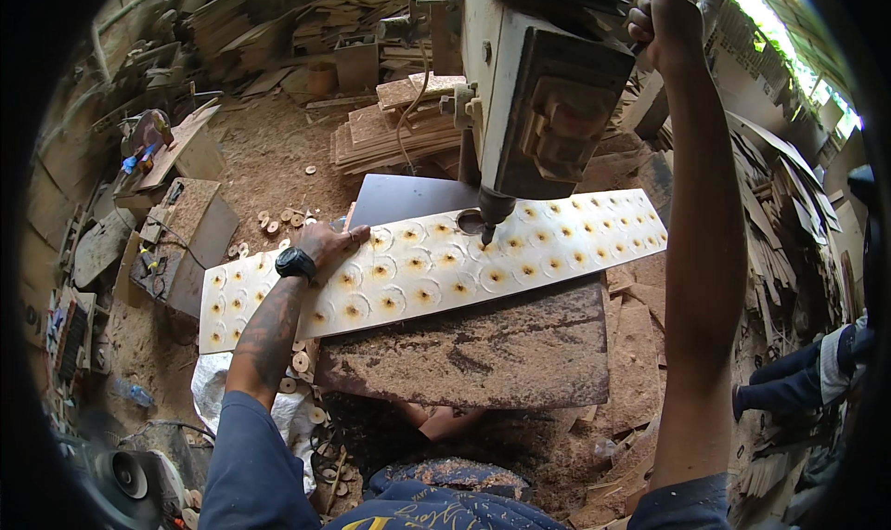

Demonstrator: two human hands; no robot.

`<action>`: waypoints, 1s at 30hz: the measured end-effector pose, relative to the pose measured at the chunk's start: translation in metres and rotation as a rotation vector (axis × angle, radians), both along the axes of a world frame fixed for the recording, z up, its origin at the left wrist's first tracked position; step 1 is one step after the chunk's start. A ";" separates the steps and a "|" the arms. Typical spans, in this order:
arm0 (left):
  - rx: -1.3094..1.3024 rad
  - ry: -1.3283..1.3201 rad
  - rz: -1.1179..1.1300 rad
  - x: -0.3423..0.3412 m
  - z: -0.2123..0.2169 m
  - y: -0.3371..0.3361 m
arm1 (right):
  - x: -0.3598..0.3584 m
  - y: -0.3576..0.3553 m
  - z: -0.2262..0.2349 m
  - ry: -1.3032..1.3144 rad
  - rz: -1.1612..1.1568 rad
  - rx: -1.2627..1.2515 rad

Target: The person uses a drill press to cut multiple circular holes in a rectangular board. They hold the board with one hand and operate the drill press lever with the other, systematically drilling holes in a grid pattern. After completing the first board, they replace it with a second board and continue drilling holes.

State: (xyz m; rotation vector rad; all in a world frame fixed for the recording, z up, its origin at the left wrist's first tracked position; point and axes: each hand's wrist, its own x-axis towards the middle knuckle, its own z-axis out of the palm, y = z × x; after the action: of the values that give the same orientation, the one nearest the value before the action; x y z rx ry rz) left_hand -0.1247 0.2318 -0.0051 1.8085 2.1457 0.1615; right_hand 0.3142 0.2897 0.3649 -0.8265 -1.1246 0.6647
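A long white board (436, 293) lies slantwise on the drill press table, marked with rows of circular cuts with scorched centres. Near its far edge is one round dark hole (471, 222). Just right of that hole, the drill press (538, 103) points its chuck and bit (497, 210) down at the board; whether the tip touches cannot be made out. My left hand (325, 242), below a black wristwatch (295, 263), grips the board's far edge left of the bit. Raised at the upper right, my right hand (666, 19) is closed around the press's feed handle, mostly hidden by the fingers.
Sawdust covers the near worktable (464, 354). A dark grey panel (413, 196) sits behind the board. Small wooden discs (288, 216) lie on the floor at left. Stacked boards (390, 135) stand beyond. Another person's leg (789, 368) shows at right.
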 end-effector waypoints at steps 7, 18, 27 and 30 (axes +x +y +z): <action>-0.012 -0.067 -0.014 -0.005 -0.008 -0.003 | -0.022 -0.082 -0.037 0.172 -0.067 0.195; 0.075 -0.074 -0.029 0.022 0.020 -0.033 | -0.019 -0.143 -0.126 0.278 0.039 0.483; 0.087 -0.067 -0.004 0.017 0.007 -0.027 | -0.013 -0.148 -0.163 0.175 0.090 0.596; 0.050 -0.027 0.024 0.017 0.007 -0.026 | -0.013 -0.148 -0.169 0.178 0.088 0.613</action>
State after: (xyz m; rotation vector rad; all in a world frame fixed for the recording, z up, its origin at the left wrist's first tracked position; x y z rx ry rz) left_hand -0.1078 0.2061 0.0020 1.7972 2.1639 0.2458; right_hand 0.3012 0.1414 0.1957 -0.1919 -1.1179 0.4152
